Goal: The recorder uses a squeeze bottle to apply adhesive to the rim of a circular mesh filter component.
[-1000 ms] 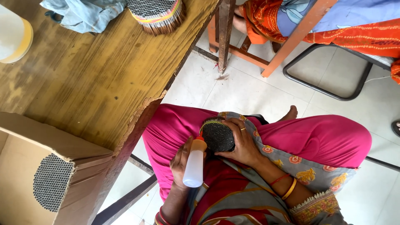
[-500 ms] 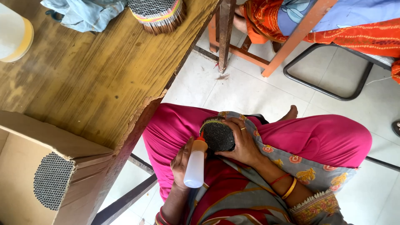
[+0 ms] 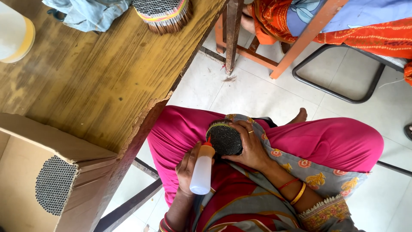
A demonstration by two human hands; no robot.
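On my lap, my right hand (image 3: 250, 144) grips a round bundle of thin dark sticks (image 3: 224, 139), its flat end facing up. My left hand (image 3: 187, 167) holds a white squeeze bottle (image 3: 201, 171) with a red nozzle, whose tip touches the left rim of the bundle. Both rest against my pink trousers and patterned scarf. My right wrist wears red and yellow bangles.
A worn wooden table (image 3: 103, 81) is to the left, with a second stick bundle (image 3: 163, 13), a blue cloth (image 3: 88, 10), a white container (image 3: 15, 34) and a cardboard box (image 3: 47, 172) holding another bundle. Chair legs (image 3: 334, 83) and a person in orange clothing (image 3: 326, 21) are ahead.
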